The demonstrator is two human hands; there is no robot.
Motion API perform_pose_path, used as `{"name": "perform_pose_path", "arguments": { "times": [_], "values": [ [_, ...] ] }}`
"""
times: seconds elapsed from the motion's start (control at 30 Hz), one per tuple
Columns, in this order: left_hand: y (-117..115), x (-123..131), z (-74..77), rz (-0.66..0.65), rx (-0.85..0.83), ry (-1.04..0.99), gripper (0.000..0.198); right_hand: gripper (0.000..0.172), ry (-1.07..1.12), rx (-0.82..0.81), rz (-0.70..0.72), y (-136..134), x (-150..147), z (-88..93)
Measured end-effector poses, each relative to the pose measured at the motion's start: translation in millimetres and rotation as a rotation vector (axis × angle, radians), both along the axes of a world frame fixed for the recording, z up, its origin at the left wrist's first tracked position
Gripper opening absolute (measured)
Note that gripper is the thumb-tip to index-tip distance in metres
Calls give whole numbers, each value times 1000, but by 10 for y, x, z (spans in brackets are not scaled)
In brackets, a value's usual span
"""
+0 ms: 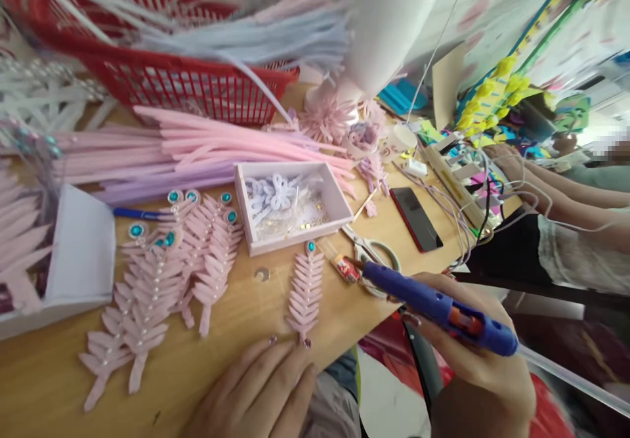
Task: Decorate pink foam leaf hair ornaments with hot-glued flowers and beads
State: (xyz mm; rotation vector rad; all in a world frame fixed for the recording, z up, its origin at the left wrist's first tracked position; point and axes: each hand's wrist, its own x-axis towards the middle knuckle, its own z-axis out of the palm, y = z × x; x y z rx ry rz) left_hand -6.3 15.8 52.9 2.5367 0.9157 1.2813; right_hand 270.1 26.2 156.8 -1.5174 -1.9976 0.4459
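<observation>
My right hand (472,366) grips a blue glue gun (433,303), its nozzle pointing left over the table edge near a small red lighter (346,268). My left hand (260,389) lies flat on the wooden table (246,313), fingers stretched out, its fingertips touching the stem of a single pink feather-shaped leaf piece (305,291) with a teal gem on top. To the left lie several finished pink leaf pieces (167,274) with teal gems and pearl beads.
A white box (290,205) holds white bows and sequins. Pink foam strips (197,152) lie behind it, in front of a red basket (162,77). Scissors (374,254), a black phone (416,218), a power strip (457,182) and another person's arms (566,195) are at right.
</observation>
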Motion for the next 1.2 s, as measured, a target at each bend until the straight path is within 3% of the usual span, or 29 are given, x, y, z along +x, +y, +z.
{"name": "perform_pose_path", "arguments": {
  "times": [0.13, 0.2, 0.5, 0.83, 1.2],
  "values": [
    [-75, -64, 50, -49, -178, 60, 39, 47, -68, -33, 187, 32, -167, -11],
    [-88, -101, 63, -81, -217, 100, 38, 52, -91, -30, 218, 45, -209, -66],
    [-41, -133, 120, -92, -212, 120, 36, 50, -138, -43, 280, 64, -270, -127],
    [-57, -132, 134, -71, -210, 123, 34, 56, -190, -56, 262, 67, -275, -158],
    [-29, -123, 130, -63, -207, 128, 35, 53, -175, -55, 278, 55, -264, -163]
  ]
}}
